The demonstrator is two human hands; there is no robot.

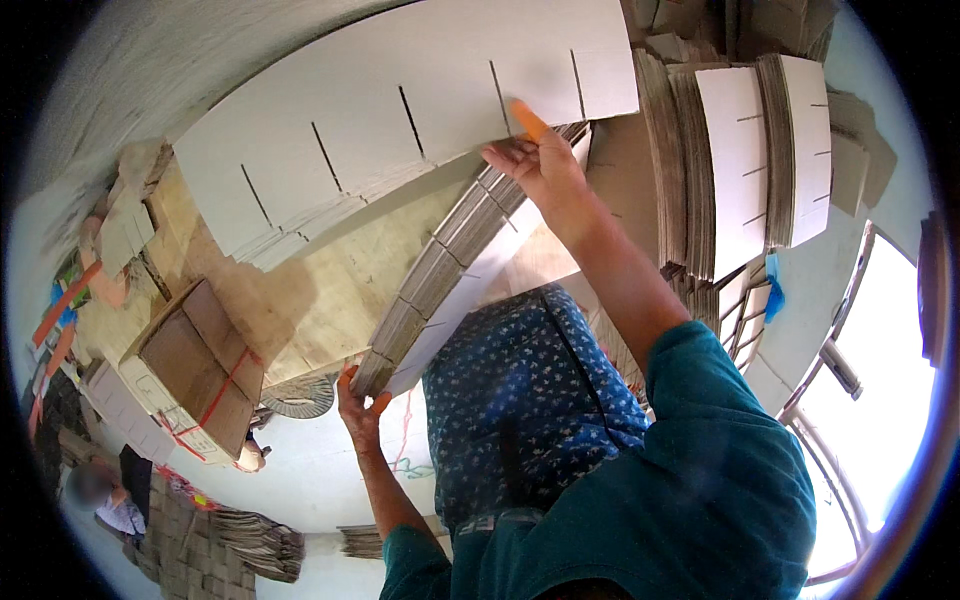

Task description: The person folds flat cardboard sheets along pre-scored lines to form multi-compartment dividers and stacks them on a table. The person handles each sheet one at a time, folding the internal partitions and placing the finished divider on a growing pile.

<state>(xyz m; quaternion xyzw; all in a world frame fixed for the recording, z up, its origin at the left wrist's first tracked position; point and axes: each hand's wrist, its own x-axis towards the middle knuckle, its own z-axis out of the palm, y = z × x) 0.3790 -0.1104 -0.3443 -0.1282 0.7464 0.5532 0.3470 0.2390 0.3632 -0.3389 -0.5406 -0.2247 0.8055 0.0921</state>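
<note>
A long bundle of slotted cardboard strips [450,255], white on its outer face and brown along its layered edges, slants across the middle in front of me. My left hand [360,408] is closed around its lower end, thumb and fingers on opposite sides. At the upper end, my right hand [540,165] has its fingers curled against the bundle. One finger with an orange covering stretches over the edge of a big white slotted cardboard sheet [370,110]. That sheet tops a pile on the table, its lower layers slightly uneven.
Beneath lies a wooden tabletop [330,310]. An open cardboard box [205,370] with red strapping stands at the left. Tall stacks of slotted cardboard [740,170] fill the right side, near a bright opening [890,370]. Another person [110,500] is at the lower left, beside piled cardboard [255,540].
</note>
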